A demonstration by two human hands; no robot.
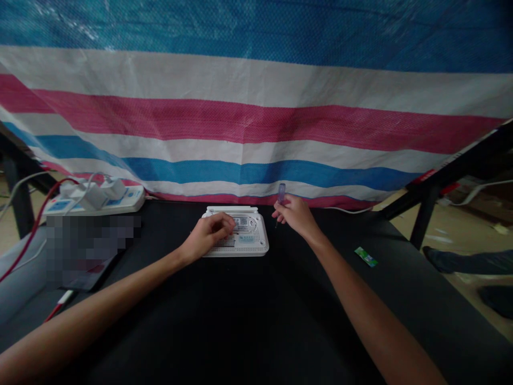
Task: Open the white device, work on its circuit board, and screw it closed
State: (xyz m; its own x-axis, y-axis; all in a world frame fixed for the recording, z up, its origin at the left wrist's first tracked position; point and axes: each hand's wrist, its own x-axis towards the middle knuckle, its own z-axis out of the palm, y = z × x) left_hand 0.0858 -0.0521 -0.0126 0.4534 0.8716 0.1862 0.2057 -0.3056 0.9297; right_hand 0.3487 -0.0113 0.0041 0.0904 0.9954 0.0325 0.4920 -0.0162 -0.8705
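White router [244, 238] lying underside up near the far edge of the black worktop [256, 321], about midway along it, label and vent slots facing up. Left hand [208, 235] resting on the router's left half, fingers curled down onto the casing, pinning it flat rather than gripping anything. Right hand [294, 215] just off the router's right far corner, fingers closed round a small screwdriver [281, 195] with a clear purple handle, handle up, tip pointing down near the worktop; tip itself too small to make out.

Step in hand, by the look of it: steadying the unit and readying the driver for the underside screws. Next move probably calls for bringing the tip over a screw hole, seating it square, and keeping the left hand pressed down against twisting.

Elsewhere: white power strip [96, 199] with plugs at the far left corner, red cable [32, 235] trailing off that edge, small green packet [366, 257] near the right edge, striped tarpaulin [256, 123] hung behind.
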